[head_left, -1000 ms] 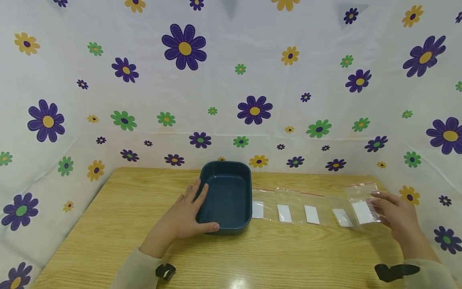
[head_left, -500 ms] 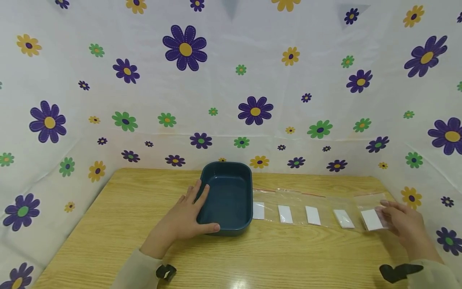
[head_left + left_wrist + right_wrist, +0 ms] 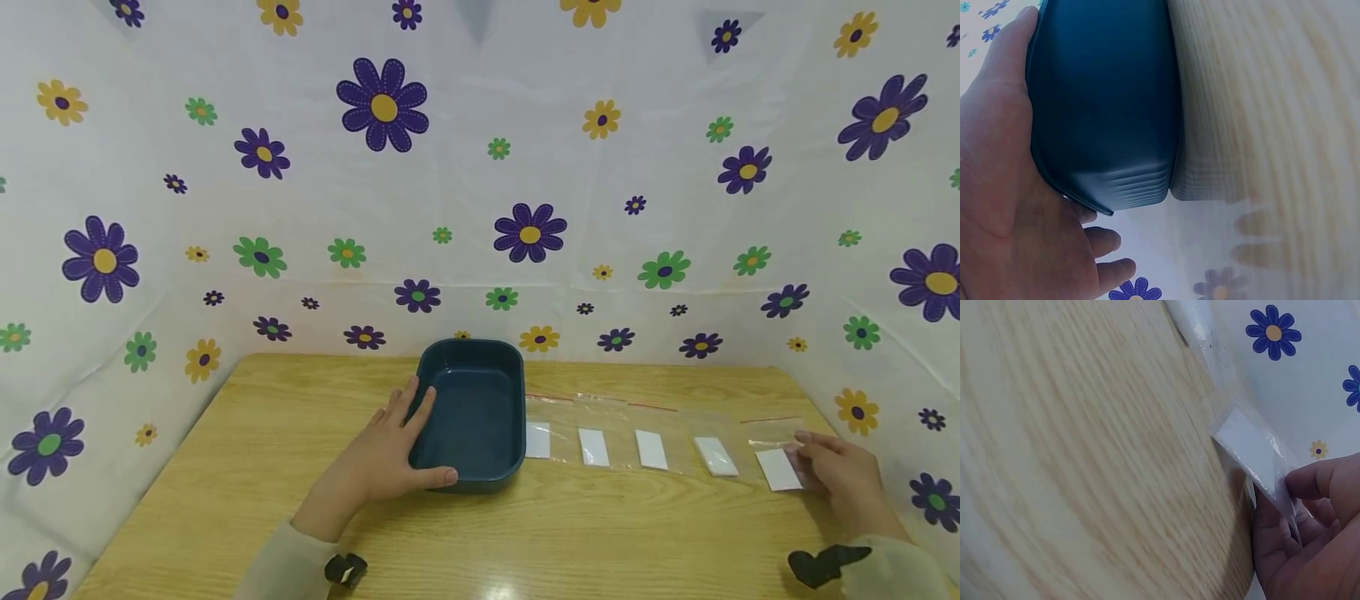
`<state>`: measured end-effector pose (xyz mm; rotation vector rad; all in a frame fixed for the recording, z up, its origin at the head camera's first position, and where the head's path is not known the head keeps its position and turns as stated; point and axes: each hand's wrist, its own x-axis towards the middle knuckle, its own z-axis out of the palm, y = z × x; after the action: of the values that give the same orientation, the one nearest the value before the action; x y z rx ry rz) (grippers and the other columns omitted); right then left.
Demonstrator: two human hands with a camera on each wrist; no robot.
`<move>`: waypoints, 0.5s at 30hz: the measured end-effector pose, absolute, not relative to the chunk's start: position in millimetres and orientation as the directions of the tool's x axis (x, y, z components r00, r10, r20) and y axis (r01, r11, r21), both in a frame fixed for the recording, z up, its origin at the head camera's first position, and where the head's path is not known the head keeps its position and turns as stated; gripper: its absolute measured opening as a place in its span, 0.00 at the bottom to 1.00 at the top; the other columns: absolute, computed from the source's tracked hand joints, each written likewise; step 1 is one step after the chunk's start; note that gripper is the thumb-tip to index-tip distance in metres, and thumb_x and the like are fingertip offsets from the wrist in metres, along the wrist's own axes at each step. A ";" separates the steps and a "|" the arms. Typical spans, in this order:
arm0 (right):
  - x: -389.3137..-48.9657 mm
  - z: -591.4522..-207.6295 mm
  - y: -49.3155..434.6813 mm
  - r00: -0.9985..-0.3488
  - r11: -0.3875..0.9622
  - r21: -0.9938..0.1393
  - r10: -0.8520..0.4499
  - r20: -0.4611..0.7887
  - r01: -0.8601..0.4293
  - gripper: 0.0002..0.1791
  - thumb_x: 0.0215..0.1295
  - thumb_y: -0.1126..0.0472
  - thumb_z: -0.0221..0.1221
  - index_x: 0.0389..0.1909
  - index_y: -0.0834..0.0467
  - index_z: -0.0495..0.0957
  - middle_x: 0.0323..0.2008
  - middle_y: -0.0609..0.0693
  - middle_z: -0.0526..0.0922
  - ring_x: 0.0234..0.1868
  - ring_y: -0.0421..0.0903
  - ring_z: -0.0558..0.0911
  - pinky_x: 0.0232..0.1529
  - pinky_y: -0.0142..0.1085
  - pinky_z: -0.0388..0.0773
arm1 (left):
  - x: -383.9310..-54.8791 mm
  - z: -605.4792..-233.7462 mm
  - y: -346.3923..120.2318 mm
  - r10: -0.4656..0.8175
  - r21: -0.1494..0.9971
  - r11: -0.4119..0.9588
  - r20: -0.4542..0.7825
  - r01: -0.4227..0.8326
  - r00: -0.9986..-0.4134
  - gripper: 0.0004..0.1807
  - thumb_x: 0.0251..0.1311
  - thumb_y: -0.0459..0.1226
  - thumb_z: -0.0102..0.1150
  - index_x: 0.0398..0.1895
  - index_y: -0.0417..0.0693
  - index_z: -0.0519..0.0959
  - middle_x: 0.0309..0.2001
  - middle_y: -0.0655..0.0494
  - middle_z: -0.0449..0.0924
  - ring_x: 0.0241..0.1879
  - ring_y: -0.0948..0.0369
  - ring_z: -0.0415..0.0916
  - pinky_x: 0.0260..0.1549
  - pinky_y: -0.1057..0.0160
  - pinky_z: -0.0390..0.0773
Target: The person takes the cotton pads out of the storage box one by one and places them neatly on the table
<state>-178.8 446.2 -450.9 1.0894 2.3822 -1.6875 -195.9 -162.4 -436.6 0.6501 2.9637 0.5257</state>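
My left hand [image 3: 382, 458] rests with spread, straight fingers on the left rim of a dark blue rectangular tray [image 3: 476, 417]. In the left wrist view the palm [image 3: 1004, 169] lies along the tray's outer wall [image 3: 1107, 94]. At the right end of the table my right hand [image 3: 843, 479] pinches the right edge of a clear zip bag with a white flat piece inside [image 3: 780, 471]. The right wrist view shows thumb and fingers on the bag's edge [image 3: 1250, 450], its far corner close over the wood.
Several similar zip bags with white pieces lie in a row between the tray and my right hand, among them one bag [image 3: 651, 450] and another [image 3: 716, 457]. They stand on a wooden table [image 3: 600, 542], with flowered cloth [image 3: 465, 192] behind and at both sides.
My right hand has brought its zip bag slightly right and down toward the person, beyond the end of the row. The left hand and the tray have stayed in place.
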 end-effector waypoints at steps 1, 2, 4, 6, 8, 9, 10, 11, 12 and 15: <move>-178.6 -451.0 445.3 -0.755 0.175 -0.819 0.525 -0.392 0.546 0.30 0.75 0.62 0.48 0.74 0.67 0.58 0.22 0.32 0.76 0.26 0.32 0.78 0.25 0.29 0.79 | -195.7 -436.5 -162.4 0.416 0.343 0.853 0.011 0.394 -0.909 0.67 0.44 0.81 0.50 0.81 0.55 0.42 0.81 0.48 0.29 0.78 0.40 0.36 0.72 0.36 0.51; -178.8 -450.8 443.8 -0.760 0.192 -0.817 0.527 -0.381 0.543 0.30 0.75 0.62 0.48 0.74 0.68 0.58 0.23 0.34 0.77 0.25 0.32 0.78 0.25 0.29 0.80 | -195.4 -436.3 -162.4 0.415 0.345 0.853 0.012 0.393 -0.910 0.67 0.44 0.80 0.51 0.81 0.54 0.43 0.81 0.48 0.29 0.78 0.40 0.36 0.72 0.36 0.51; -178.1 -449.6 440.2 -0.773 0.282 -0.791 0.536 -0.339 0.542 0.30 0.74 0.60 0.49 0.72 0.69 0.60 0.26 0.42 0.81 0.28 0.35 0.79 0.25 0.29 0.79 | -194.9 -435.6 -162.7 0.411 0.346 0.853 0.013 0.390 -0.911 0.67 0.45 0.80 0.52 0.81 0.55 0.43 0.81 0.47 0.30 0.78 0.39 0.36 0.72 0.36 0.51; -176.8 -446.6 435.8 -0.796 0.414 -0.738 0.541 -0.272 0.533 0.31 0.73 0.58 0.49 0.72 0.70 0.61 0.36 0.57 0.83 0.36 0.45 0.81 0.33 0.34 0.79 | -194.4 -434.9 -163.0 0.409 0.345 0.855 0.013 0.388 -0.913 0.67 0.45 0.79 0.52 0.81 0.55 0.42 0.81 0.47 0.30 0.78 0.38 0.36 0.71 0.35 0.51; -175.2 -444.0 431.4 -0.828 0.549 -0.665 0.525 -0.198 0.507 0.33 0.72 0.56 0.49 0.72 0.70 0.59 0.51 0.69 0.80 0.48 0.60 0.79 0.47 0.45 0.77 | -194.1 -434.6 -163.2 0.406 0.345 0.856 0.010 0.384 -0.914 0.66 0.45 0.79 0.53 0.81 0.56 0.42 0.81 0.47 0.30 0.78 0.38 0.36 0.71 0.35 0.51; -174.3 -443.3 428.6 -0.843 0.608 -0.627 0.513 -0.158 0.487 0.34 0.71 0.56 0.48 0.72 0.70 0.58 0.58 0.73 0.75 0.54 0.66 0.75 0.52 0.52 0.73 | -194.0 -434.4 -163.4 0.405 0.344 0.858 0.008 0.382 -0.914 0.66 0.45 0.79 0.53 0.81 0.57 0.41 0.81 0.47 0.30 0.78 0.38 0.36 0.71 0.35 0.51; -174.1 -443.2 425.1 -0.857 0.652 -0.601 0.502 -0.115 0.462 0.35 0.70 0.56 0.48 0.73 0.70 0.57 0.62 0.75 0.70 0.58 0.72 0.69 0.56 0.57 0.68 | -194.2 -434.4 -163.7 0.403 0.343 0.859 0.006 0.381 -0.915 0.66 0.45 0.79 0.53 0.81 0.57 0.41 0.81 0.47 0.30 0.78 0.37 0.36 0.71 0.35 0.51; -174.5 -443.7 420.5 -0.871 0.690 -0.582 0.487 -0.067 0.430 0.35 0.70 0.56 0.47 0.73 0.70 0.56 0.64 0.76 0.67 0.60 0.75 0.66 0.58 0.62 0.63 | -194.3 -434.5 -164.0 0.403 0.343 0.859 0.007 0.380 -0.915 0.66 0.45 0.79 0.53 0.81 0.57 0.41 0.81 0.47 0.29 0.78 0.37 0.36 0.71 0.35 0.51; -174.6 -444.0 414.4 -0.882 0.712 -0.578 0.470 -0.029 0.399 0.35 0.70 0.57 0.47 0.73 0.70 0.55 0.65 0.77 0.65 0.62 0.76 0.64 0.61 0.66 0.57 | -194.3 -434.5 -164.4 0.402 0.342 0.860 0.006 0.380 -0.916 0.66 0.45 0.79 0.53 0.82 0.58 0.41 0.81 0.48 0.29 0.78 0.37 0.36 0.71 0.35 0.50; -177.0 -443.5 385.1 -0.885 0.730 -0.610 0.456 0.098 0.309 0.34 0.69 0.59 0.49 0.73 0.68 0.58 0.65 0.78 0.64 0.62 0.77 0.62 0.62 0.67 0.53 | -194.6 -434.9 -166.4 0.405 0.332 0.860 0.018 0.387 -0.914 0.67 0.44 0.80 0.52 0.82 0.57 0.42 0.81 0.47 0.30 0.78 0.37 0.37 0.71 0.34 0.50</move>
<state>-177.0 385.1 -443.5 0.7070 3.1445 -1.0352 -194.6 -166.4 -434.9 0.6349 2.9792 0.5158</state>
